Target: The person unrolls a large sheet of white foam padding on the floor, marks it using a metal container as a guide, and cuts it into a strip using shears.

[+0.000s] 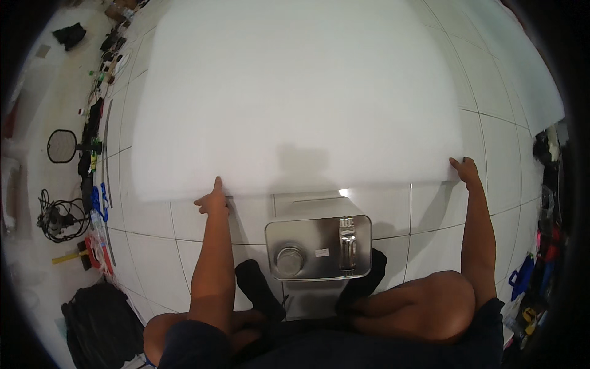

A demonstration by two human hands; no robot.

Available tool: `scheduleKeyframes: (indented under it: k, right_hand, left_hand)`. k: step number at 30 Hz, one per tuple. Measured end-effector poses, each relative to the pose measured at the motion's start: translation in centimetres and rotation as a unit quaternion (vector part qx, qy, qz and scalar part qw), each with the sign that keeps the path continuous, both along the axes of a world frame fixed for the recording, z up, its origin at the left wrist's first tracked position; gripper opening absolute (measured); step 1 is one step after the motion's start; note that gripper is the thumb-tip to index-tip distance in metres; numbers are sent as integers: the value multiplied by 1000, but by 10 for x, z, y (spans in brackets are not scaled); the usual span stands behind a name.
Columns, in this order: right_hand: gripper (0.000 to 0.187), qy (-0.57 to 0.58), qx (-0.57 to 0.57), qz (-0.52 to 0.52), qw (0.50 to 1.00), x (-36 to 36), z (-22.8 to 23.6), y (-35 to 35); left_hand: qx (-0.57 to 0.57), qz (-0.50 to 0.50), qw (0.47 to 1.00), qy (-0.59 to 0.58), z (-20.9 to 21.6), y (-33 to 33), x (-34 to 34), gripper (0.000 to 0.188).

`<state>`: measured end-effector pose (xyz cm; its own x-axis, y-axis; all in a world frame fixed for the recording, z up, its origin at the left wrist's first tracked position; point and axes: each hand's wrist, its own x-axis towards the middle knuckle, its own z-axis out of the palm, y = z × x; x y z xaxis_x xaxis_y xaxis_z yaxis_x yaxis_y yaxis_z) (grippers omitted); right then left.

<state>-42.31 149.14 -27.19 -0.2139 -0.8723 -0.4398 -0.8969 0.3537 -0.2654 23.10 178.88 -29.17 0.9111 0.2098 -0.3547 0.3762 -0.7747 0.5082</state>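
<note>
A large white sheet [295, 92] lies spread over the floor in front of me. At its near edge, left of the middle, my left hand [213, 200] rests with one finger stretched onto the sheet and others spread to the left. Out at the near right corner, my right hand [467, 171] is closed on the sheet's edge, thumb over the top. Between my feet stands a metal tin can [319, 234] with a round cap and a carrying handle, just short of the sheet. Neither hand touches it.
White tiles [147, 246] surround the sheet. Along the left lie a racket-shaped object [62, 146], a coil of black cable [58, 218] and a black bag [101, 326]. Another pale sheet [516, 61] lies at the far right, with assorted items [547, 234] below it.
</note>
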Motion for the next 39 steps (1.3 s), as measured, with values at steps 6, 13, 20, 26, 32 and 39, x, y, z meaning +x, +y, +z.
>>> scheduleKeyframes:
  k: [6, 13, 20, 26, 32, 39]
  right_hand:
    - [78, -1, -19, 23, 1000, -20, 0, -7]
    - [82, -32, 0, -23, 999, -22, 1, -16]
    - [89, -17, -18, -25, 999, -3, 9, 1]
    - [91, -11, -50, -47, 998, -15, -4, 6]
    - [85, 55, -50, 10, 997, -7, -5, 2]
    - [61, 41, -357, 224, 906, 92, 62, 26]
  left_hand:
    - [47, -678, 690, -250, 50, -12, -46, 98]
    - [56, -839, 510, -183, 31, -26, -55, 71]
    - [52, -834, 509, -207, 18, -16, -48, 61]
    - [53, -833, 505, -218, 6, -9, -48, 53]
    - [-13, -803, 548, -234, 15, -6, -54, 54]
    - [-21, -796, 562, -224, 27, -11, -61, 55]
